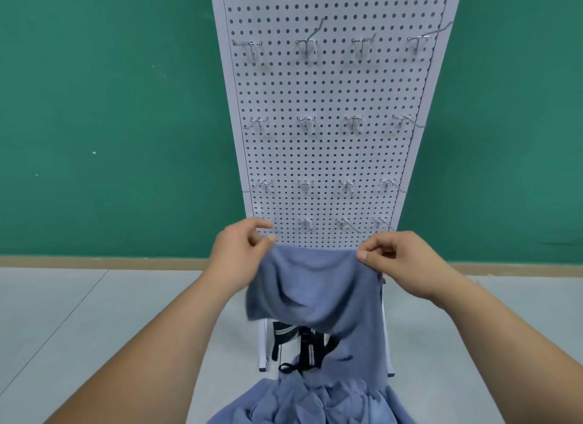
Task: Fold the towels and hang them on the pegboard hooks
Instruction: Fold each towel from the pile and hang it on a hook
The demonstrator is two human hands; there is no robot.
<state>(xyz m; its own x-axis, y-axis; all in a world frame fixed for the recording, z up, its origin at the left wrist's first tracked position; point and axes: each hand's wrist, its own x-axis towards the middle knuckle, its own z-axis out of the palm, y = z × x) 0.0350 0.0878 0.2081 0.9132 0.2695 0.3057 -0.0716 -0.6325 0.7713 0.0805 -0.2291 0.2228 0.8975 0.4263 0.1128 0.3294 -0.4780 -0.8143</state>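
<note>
Folding step: left hand (239,253) and right hand (407,259) pinch blue towel (315,288) top corners; next, probably bring corners together evenly.

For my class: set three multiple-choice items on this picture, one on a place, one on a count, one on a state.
1. Where is the held towel? A. before the pegboard's lower end B. on a top hook C. flat on the floor
2. How many hooks form the top row? A. two B. four C. six
3. How do the left hand and right hand meet the towel? A. pinching its upper corners B. flat beneath it C. not touching
Key: 1 A, it hangs before the board's foot; 2 B, four show there; 3 A, each nips its top edge.
</note>
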